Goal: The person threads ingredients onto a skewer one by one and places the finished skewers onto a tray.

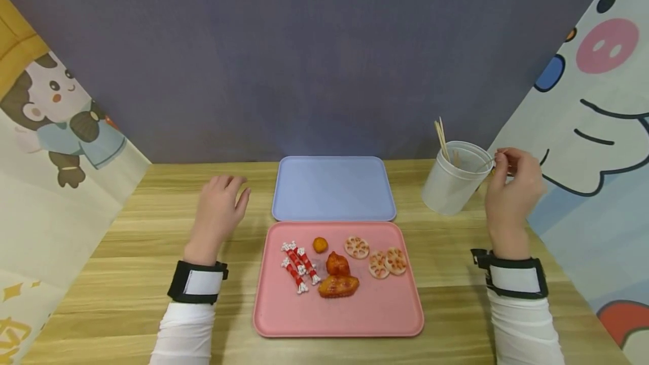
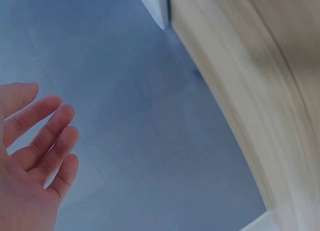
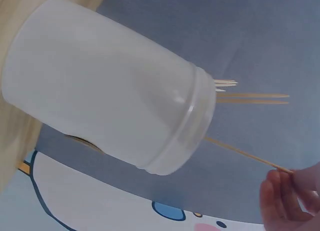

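Observation:
At the right, my right hand (image 1: 516, 176) pinches the upper end of a thin wooden skewer (image 3: 245, 153) between thumb and fingers. The skewer's lower part goes over the rim into a white bucket (image 1: 448, 187). Several other skewers (image 3: 255, 96) stick up out of that bucket. My left hand (image 1: 219, 207) is held over the wooden table, left of the trays, holding nothing; its fingers are relaxed and slightly bent in the left wrist view. Before me lies a pink tray (image 1: 370, 320) with lotus root slices (image 1: 357, 247), red-and-white sticks (image 1: 296, 263), an orange ball (image 1: 320, 245) and browned meat pieces (image 1: 338, 286).
A light blue tray (image 1: 334, 187) lies behind the pink one, against its far edge. Beyond it rises a dark grey partition (image 1: 324, 61). Printed cartoon panels stand at the left and at the right (image 1: 608, 128), the right one close to the bucket.

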A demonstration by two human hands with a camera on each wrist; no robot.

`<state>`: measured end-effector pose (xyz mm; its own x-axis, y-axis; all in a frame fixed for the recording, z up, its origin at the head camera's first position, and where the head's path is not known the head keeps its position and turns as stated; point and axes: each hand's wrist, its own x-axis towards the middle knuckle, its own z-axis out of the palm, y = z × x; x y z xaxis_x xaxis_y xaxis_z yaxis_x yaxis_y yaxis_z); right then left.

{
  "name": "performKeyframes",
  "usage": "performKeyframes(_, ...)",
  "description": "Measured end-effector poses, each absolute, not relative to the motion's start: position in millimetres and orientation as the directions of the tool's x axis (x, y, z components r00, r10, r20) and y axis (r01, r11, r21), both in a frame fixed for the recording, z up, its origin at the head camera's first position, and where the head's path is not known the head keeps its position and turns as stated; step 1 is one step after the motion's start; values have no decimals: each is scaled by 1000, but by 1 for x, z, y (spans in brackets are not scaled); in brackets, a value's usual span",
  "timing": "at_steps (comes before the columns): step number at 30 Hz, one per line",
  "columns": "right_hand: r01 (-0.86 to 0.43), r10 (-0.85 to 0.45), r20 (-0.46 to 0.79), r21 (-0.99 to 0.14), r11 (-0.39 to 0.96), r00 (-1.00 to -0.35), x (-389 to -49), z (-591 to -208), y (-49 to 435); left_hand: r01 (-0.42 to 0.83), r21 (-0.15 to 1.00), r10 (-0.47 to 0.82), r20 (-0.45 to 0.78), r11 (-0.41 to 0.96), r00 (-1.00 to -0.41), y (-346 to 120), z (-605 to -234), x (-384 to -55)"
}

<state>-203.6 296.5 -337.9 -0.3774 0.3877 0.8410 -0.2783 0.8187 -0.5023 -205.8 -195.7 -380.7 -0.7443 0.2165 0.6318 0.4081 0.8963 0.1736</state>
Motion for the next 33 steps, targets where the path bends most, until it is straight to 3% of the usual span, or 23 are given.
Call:
performKeyframes(12, -299, 558, 806, -592, 748, -200, -189, -319, 291, 462, 210, 225, 659, 862, -717, -170, -377, -212)
performKeyframes(17, -395, 642, 749, -647, 653, -165, -181, -308, 283, 461, 233, 212, 656, 856, -724, -163, -377, -212)
performKeyframes(24, -504, 669, 733, -627, 594, -123, -177, -305, 278, 486, 228, 224, 673, 844, -705, -149, -374, -216)
performKeyframes(28, -578, 691, 702, -639, 507, -171, -172, -303, 269, 505, 211, 235, 695, 837, -680, -141, -372, -217)
performKeyframes(33, -659, 665, 660, -678, 327, -349, -170, -313, 258, 528, 201, 248, 711, 825, -658, -128, -369, -218)
